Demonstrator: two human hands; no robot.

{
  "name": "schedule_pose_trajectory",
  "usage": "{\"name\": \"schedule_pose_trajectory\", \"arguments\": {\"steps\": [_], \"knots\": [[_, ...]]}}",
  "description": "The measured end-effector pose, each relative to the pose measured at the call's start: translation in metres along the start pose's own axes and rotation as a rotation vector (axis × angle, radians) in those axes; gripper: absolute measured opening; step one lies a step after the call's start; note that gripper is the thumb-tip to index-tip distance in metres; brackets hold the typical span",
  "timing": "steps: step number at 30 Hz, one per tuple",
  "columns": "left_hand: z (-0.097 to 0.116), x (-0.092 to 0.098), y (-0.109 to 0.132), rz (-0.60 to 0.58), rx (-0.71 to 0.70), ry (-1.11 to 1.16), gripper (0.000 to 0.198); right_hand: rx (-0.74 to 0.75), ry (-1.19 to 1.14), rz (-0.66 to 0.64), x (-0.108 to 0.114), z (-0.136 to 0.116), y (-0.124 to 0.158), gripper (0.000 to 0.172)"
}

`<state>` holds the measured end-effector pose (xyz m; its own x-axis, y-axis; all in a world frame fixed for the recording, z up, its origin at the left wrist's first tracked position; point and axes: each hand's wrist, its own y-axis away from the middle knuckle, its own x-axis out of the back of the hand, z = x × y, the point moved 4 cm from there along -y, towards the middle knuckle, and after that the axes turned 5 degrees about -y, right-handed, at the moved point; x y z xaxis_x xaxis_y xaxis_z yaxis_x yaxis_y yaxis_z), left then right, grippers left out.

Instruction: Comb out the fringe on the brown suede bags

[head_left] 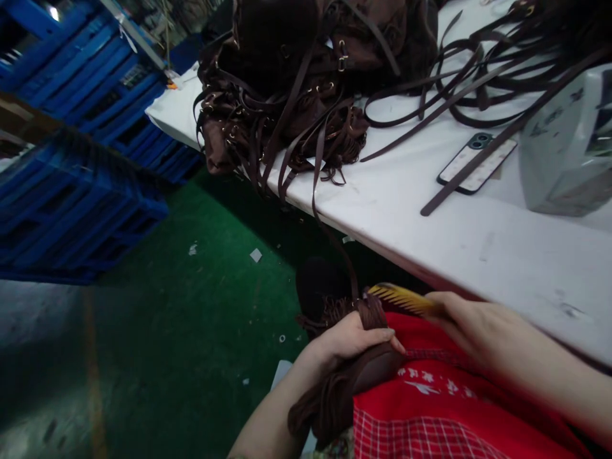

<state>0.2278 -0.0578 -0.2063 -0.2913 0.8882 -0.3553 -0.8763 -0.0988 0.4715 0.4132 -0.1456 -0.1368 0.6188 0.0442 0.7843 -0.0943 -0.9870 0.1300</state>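
My left hand (pixel 358 338) grips a dark brown fringed bag (pixel 377 368) that lies across my lap against a red apron (pixel 430 382). A thin brown strap (pixel 342 252) runs from the bag up to the table. In my right hand (pixel 461 322) is a yellow comb (pixel 404 299), its teeth facing down and its far end close to the fringe just beyond my left hand. My right forearm is blurred. Part of the bag is hidden under my left hand and forearm.
A pile of brown bags (pixel 287 115) with dangling straps sits on the white table (pixel 396 210). Loose straps (pixel 459 95), a phone (pixel 478 159) and a greyish plastic container (pixel 554 153) lie to the right. Blue pallets (pixel 71 210) stand on the green floor (pixel 191 319) at left.
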Motion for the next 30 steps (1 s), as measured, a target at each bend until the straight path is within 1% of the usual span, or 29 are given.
{"name": "schedule_pose_trajectory", "arguments": {"steps": [1,3,5,6,9,11,13,15,17,18,20,22,23,25,27,30], "knots": [[0.0,0.0,0.0,0.007,0.019,0.003,0.042,0.042,-0.08,-0.071,-0.017,-0.01,-0.001,0.022],[0.0,0.002,0.001,0.016,0.059,0.01,0.041,0.118,-0.182,-0.221,-0.045,-0.023,-0.005,0.025],[0.0,0.002,0.003,-0.002,0.073,0.04,0.04,0.176,-0.186,-0.282,-0.062,-0.025,-0.009,0.022],[0.0,0.001,0.004,-0.02,0.059,0.068,0.041,0.213,-0.16,-0.283,-0.067,-0.025,-0.011,0.019],[0.0,-0.001,0.008,-0.057,0.005,0.188,0.043,0.31,-0.051,-0.246,-0.075,-0.024,-0.015,0.014],[-0.002,-0.002,0.01,-0.029,-0.008,0.253,0.04,0.333,-0.011,-0.241,-0.077,-0.024,-0.018,0.014],[-0.004,-0.003,0.011,-0.022,-0.022,0.283,0.036,0.326,0.007,-0.251,-0.08,-0.025,-0.022,0.012],[-0.004,-0.005,0.01,-0.059,-0.039,0.278,0.034,0.31,0.013,-0.267,-0.083,-0.024,-0.026,0.012],[-0.005,-0.009,0.008,-0.081,-0.035,0.259,0.035,0.293,0.013,-0.287,-0.088,-0.021,-0.029,0.012],[-0.006,-0.01,0.007,-0.064,-0.029,0.248,0.038,0.279,0.021,-0.291,-0.091,-0.019,-0.03,0.013],[-0.006,-0.012,0.004,0.005,-0.034,0.167,0.046,0.223,0.054,-0.285,-0.095,-0.014,-0.032,0.016],[-0.005,-0.015,0.001,0.069,-0.051,0.003,0.053,0.142,0.084,-0.27,-0.099,-0.007,-0.033,0.019],[-0.004,-0.017,0.0,0.084,-0.058,-0.107,0.055,0.102,0.099,-0.269,-0.101,-0.004,-0.034,0.021],[-0.003,-0.021,-0.002,0.074,-0.06,-0.319,0.059,0.044,0.134,-0.281,-0.104,0.0,-0.036,0.026],[-0.002,-0.023,-0.004,0.072,-0.055,-0.502,0.06,-0.002,0.188,-0.304,-0.105,0.004,-0.038,0.029],[-0.001,-0.022,-0.006,0.153,-0.056,-0.718,0.053,-0.08,0.243,-0.344,-0.104,0.007,-0.04,0.028]]}}
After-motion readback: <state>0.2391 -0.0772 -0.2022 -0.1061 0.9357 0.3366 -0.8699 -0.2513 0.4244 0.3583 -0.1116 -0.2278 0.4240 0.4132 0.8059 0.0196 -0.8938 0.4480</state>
